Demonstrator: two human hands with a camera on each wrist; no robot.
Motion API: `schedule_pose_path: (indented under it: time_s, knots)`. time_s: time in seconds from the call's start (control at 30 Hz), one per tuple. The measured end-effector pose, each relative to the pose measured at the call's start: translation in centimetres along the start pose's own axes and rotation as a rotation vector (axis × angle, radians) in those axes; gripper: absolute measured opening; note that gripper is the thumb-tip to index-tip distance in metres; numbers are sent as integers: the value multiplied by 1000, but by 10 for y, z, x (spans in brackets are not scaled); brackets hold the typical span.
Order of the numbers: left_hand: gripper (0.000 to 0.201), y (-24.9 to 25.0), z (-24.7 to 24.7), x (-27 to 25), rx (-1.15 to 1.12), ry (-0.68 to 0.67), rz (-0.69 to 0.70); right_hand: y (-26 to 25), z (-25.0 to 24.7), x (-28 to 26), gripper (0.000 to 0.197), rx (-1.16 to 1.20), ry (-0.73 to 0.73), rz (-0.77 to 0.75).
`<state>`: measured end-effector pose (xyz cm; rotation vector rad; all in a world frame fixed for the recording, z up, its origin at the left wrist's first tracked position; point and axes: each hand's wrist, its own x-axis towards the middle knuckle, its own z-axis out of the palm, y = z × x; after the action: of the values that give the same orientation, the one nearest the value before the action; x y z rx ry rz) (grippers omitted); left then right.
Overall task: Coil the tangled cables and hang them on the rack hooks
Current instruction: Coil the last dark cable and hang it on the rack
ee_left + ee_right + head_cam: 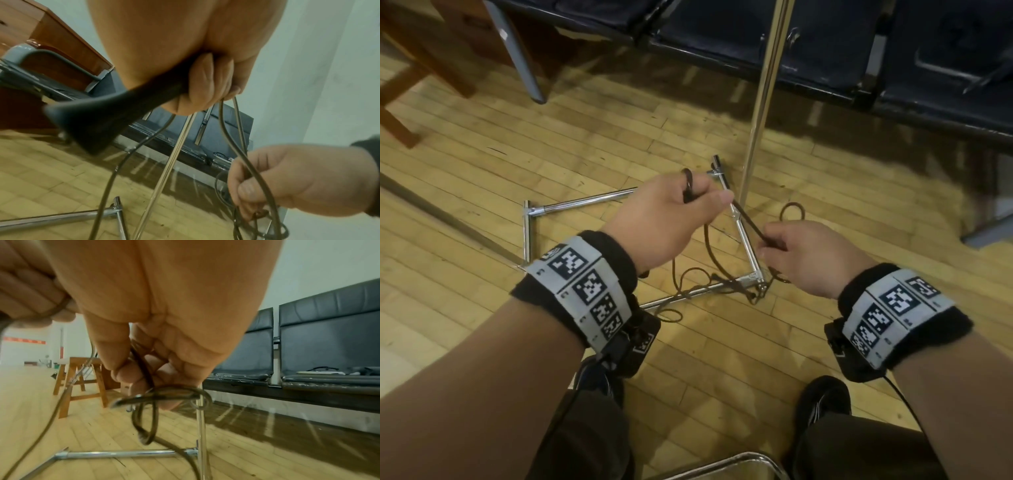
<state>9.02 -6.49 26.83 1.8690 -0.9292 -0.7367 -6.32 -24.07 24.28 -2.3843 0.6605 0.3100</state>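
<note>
The left hand (667, 219) is raised over the chrome rack base (585, 202) on the wooden floor (482, 164), its fingers curled round the dark cable (748, 222); a small loop of it sticks up above the knuckles. In the left wrist view that grip also closes on a dark flared piece (98, 120), blurred, so I cannot tell what it is, and strands of cable drop from the fingertips (205, 84) toward the floor.

The right hand (811, 257) sits just to the right of the rack base's near corner, lower than the left hand. Its thumb and fingers pinch the cable, which runs taut between the two hands. In the right wrist view a knotted tangle (164, 399) hangs just under the right hand's fingers (131, 374), and one strand trails down to the floor.

The rest of the cable lies slack on the floor, draped across the front bar of the rack base, with one loose loop beyond the base's right side. The upright rack pole (763, 96) rises from the far right of the base. Behind the pole stands a row of dark padded seats (825, 51); a wooden stool (410, 68) stands far left of the base. The person's dark shoes (825, 401) are on the floor nearer than the base.
</note>
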Motion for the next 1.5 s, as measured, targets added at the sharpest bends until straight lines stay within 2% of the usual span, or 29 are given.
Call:
schedule_pose_path:
  time_s: [0.13, 0.2, 0.27, 0.37, 0.5, 0.6, 0.67, 0.73, 0.83, 0.9, 0.97, 1.03, 1.1, 1.13, 1.2, 1.27, 1.4, 1.5]
  knots:
    - [32, 4, -13, 4, -370, 137, -72, 8, -1, 4, 16, -100, 54, 60]
    - [32, 1, -23, 6, -468, 251, -56, 9, -4, 4, 21, -110, 89, 86]
    - [31, -5, -29, 7, -484, 380, -57, 8, -4, 3, 20, -123, 46, 132]
    - [34, -13, -30, 9, -391, 517, -144, 3, 1, 2, 22, -144, -69, 169]
    - [36, -15, -30, 12, -312, 577, -221, -7, 5, 1, 30, -166, -101, 113]
    - [35, -11, -34, 13, -404, 637, -207, -8, 3, 4, 36, -175, -106, 167]
    - [35, -7, -38, 12, -491, 696, -209, -6, 2, 4, 33, -220, -161, 212]
    - [33, -8, -40, 11, -523, 722, -221, -6, 4, 2, 46, -275, -246, 226]
    - [18, -11, -34, 10, -301, 606, -289, -6, 5, 2, 32, -265, -225, 198]
    - [29, -12, -24, 9, -129, 450, -351, -8, 3, 2, 35, -230, -165, 170]
    - [50, -11, -12, 5, 12, 241, -304, -14, 3, 1, 39, -192, -147, 151]
    - [61, -8, 0, 3, 137, -10, -211, -20, 6, -2, 32, -167, -176, 93]
    - [52, -3, 10, 0, 261, -218, -134, -25, 9, -4, 21, -140, -197, 30]
    - [42, -1, 13, 0, 310, -277, -105, -27, 8, -5, 19, -131, -191, 9]
    - [22, 1, 15, 1, 372, -301, -78, -28, 7, -6, 22, -110, -167, -11]
    - [14, 1, 12, 3, 396, -263, -81, -29, 3, -8, 24, -68, -142, -13]
    - [17, 1, 9, 3, 433, -244, -91, -32, 0, -10, 23, 43, -100, -78]
    - [34, 2, 9, 5, 563, -211, -90, -32, -1, -10, 20, 58, -94, -83]
